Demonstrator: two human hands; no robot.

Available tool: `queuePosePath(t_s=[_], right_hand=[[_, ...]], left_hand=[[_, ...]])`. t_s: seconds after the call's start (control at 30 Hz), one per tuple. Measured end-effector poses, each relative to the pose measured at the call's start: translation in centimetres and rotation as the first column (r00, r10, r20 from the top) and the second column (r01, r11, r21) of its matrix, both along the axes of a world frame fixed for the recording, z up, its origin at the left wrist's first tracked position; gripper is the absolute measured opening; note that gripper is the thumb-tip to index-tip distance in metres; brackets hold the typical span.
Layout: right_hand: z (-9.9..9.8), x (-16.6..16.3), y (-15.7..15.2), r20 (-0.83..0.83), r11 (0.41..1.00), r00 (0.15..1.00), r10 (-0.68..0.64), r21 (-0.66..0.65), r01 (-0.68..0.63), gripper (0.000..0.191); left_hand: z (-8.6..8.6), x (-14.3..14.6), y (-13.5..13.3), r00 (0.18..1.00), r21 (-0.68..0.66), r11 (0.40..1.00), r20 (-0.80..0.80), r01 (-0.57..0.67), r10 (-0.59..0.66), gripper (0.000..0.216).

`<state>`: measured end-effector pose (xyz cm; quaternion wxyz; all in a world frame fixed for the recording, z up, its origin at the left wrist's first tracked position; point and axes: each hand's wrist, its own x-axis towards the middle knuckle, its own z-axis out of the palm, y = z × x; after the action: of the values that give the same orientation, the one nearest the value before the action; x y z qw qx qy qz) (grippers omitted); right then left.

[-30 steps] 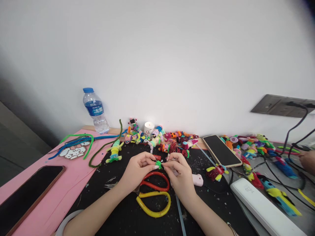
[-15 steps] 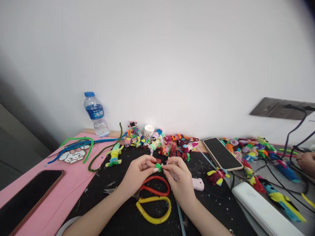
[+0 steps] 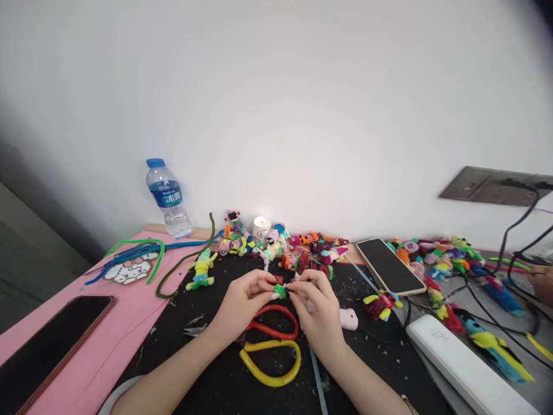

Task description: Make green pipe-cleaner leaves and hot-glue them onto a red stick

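Observation:
A small bright green fuzzy piece of twisted pipe cleaner [image 3: 280, 291] sits between my two hands, above the black mat [image 3: 207, 369]. My left hand [image 3: 246, 300] pinches it from the left with thumb and forefinger. From the right, the fingertips of my right hand [image 3: 317, 302] close on its other side, where a small pale bit shows. Below the hands lie scissors with one red and one yellow handle [image 3: 272, 363]; their blades are partly hidden under my left wrist. A pale pink tool handle [image 3: 348, 319] pokes out beyond my right hand.
Several pipe-cleaner figures [image 3: 276, 245] line the wall, with more heaped at right. A water bottle [image 3: 168, 199], phones [image 3: 391, 268] [image 3: 52, 340], a white power bank [image 3: 458, 363], cables and loose pipe cleaners [image 3: 162, 291] surround the mat. Another person's hand [image 3: 542, 285] is at far right.
Both hands stay in nearly the same place, still pinching the green piece, which looks slightly turned. The view has shifted a little. The other person's hand moved slightly right.

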<state>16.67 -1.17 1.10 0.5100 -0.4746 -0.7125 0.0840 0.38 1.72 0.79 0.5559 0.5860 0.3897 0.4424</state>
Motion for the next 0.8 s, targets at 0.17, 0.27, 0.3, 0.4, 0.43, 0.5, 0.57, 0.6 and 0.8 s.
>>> queuePosePath(t_s=[0.17, 0.27, 0.3, 0.4, 0.43, 0.5, 0.57, 0.6, 0.8], right_hand=[[-0.19, 0.02, 0.01, 0.014, 1.000, 1.000, 0.019, -0.012, -0.019, 0.016], [-0.21, -0.02, -0.01, 0.007, 1.000, 1.000, 0.019, -0.010, -0.018, 0.015], [-0.20, -0.03, -0.01, 0.002, 1.000, 1.000, 0.022, -0.011, -0.022, 0.015], [-0.24, -0.03, 0.03, -0.014, 0.999, 0.999, 0.036, -0.017, -0.036, 0.015], [-0.28, -0.03, 0.04, -0.017, 0.999, 0.999, 0.040, -0.019, -0.040, 0.016], [-0.36, 0.00, 0.07, -0.024, 0.999, 0.999, 0.045, -0.024, -0.046, 0.016], [-0.44, 0.01, 0.08, -0.029, 0.998, 0.998, 0.049, -0.032, -0.050, 0.016], [-0.46, 0.00, 0.07, -0.033, 0.998, 0.998, 0.052, -0.035, -0.053, 0.016], [-0.49, -0.10, -0.06, -0.045, 0.996, 0.997, 0.070, -0.048, -0.072, 0.016]], left_hand=[[-0.18, -0.07, -0.01, 1.000, 0.011, 1.000, -0.016, 0.009, -0.008, 0.018], [-0.38, -0.10, -0.06, 0.999, 0.015, 1.000, -0.031, 0.011, -0.010, 0.020], [-0.43, -0.11, -0.09, 0.999, 0.018, 1.000, -0.036, 0.012, -0.011, 0.020], [-0.52, -0.15, -0.15, 0.999, 0.036, 0.999, -0.046, 0.017, -0.015, 0.021], [-0.52, -0.15, -0.17, 0.999, 0.044, 0.999, -0.052, 0.016, -0.014, 0.021], [-0.51, -0.14, -0.19, 0.998, 0.060, 0.998, -0.060, 0.010, -0.006, 0.020], [-0.48, -0.12, -0.20, 0.998, 0.079, 0.997, -0.060, 0.008, -0.003, 0.016], [-0.47, -0.11, -0.21, 0.998, 0.090, 0.996, -0.058, 0.009, -0.004, 0.014], [-0.42, -0.16, -0.36, 0.998, 0.125, 0.992, -0.071, 0.012, -0.003, 0.010]])
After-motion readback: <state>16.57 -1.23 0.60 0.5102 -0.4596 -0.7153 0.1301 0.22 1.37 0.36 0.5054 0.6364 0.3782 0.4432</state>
